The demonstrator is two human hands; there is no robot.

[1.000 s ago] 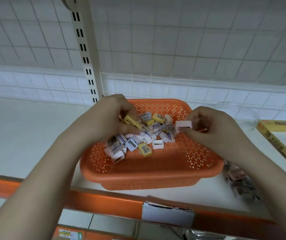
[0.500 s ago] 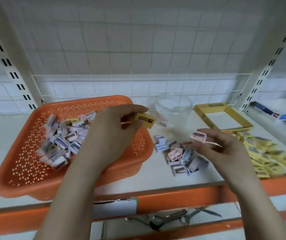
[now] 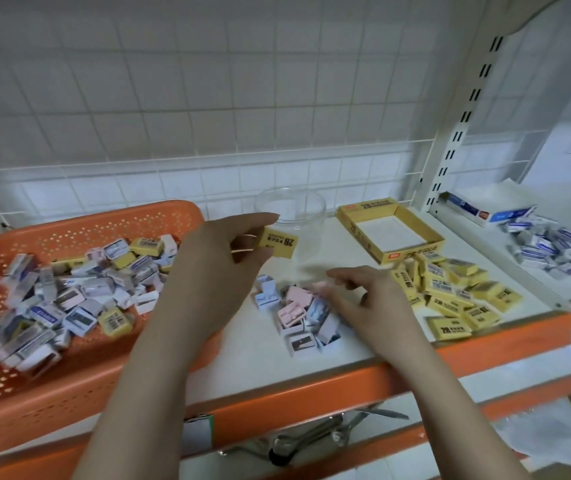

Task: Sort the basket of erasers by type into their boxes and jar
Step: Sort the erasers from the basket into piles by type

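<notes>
So, head view, the only one: left hand (image 3: 218, 268) pinches a yellow eraser (image 3: 278, 242) between thumb and fingertips, label side up, raised just in front of the jar (image 3: 291, 211). Likely held high to clear the pastel pile (image 3: 299, 313) on its way to the yellow stock right of the jar.

Right hand (image 3: 363, 299) hovers over that pastel pile, in front of the jar, fingers loosely spread and gripping nothing. A blurred pink bit sits at its fingertips; can't tell if it's touching them or already lying on the pile.

Basket (image 3: 79, 393), left of the jar, holds plenty of mixed erasers, so sorting is maybe midway.

Yellow box (image 3: 360, 233) sits just right of the jar, open and bare inside; the yellow pile (image 3: 450, 292) lies in front of it, loose. Blue-and-white pile (image 3: 561, 251) is far right of the jar, on the next shelf. Looks like staging by type first, boxing later.

Jar looks empty.
</notes>
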